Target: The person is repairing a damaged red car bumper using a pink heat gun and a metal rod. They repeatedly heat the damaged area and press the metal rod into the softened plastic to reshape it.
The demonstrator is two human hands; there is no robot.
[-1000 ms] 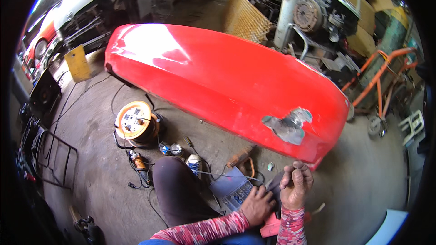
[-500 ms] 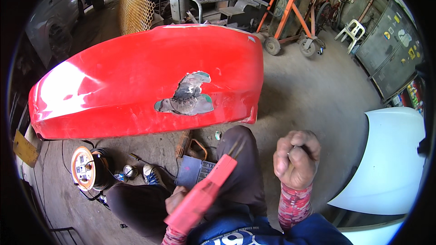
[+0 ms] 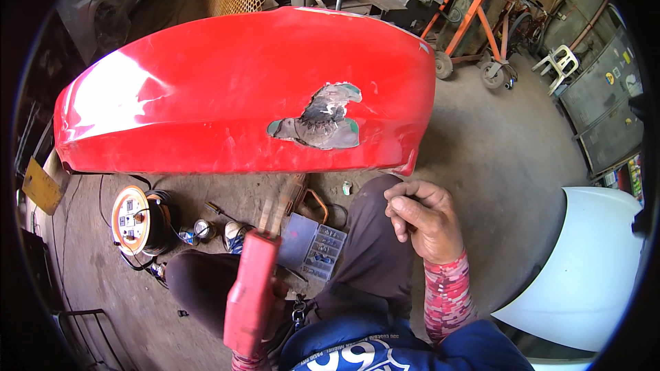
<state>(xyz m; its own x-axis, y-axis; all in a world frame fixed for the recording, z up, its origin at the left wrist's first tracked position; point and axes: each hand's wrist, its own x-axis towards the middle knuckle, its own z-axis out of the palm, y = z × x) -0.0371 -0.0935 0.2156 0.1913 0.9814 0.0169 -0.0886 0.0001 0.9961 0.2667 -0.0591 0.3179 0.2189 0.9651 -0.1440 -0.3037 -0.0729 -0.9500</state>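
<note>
My left hand (image 3: 278,290) is closed around the body of a red hot stapler (image 3: 249,288) with two metal prongs pointing up and away; the tool hides most of its fingers. My right hand (image 3: 427,220) hovers above my right knee, thumb and fingers pinched together. Anything between those fingertips is too small to make out. Ahead lies a red car bumper (image 3: 227,103) with a ragged, grey, scraped patch (image 3: 320,120) on its near face. Between my legs, an open plastic case (image 3: 324,253) shows compartments of small metal pieces.
An orange-faced cable reel (image 3: 129,220) stands left, beside small cans (image 3: 203,229). A heat gun (image 3: 295,192) lies under the bumper's near edge. A pale car panel (image 3: 577,268) sits right. Farther back are an orange trolley (image 3: 485,20), a white chair (image 3: 560,65) and a metal cabinet (image 3: 608,103).
The hot stapler has swung left and more upright in my left hand. My right hand has turned, its fingertips now toward the left. The view has shifted, uncovering more of the case.
</note>
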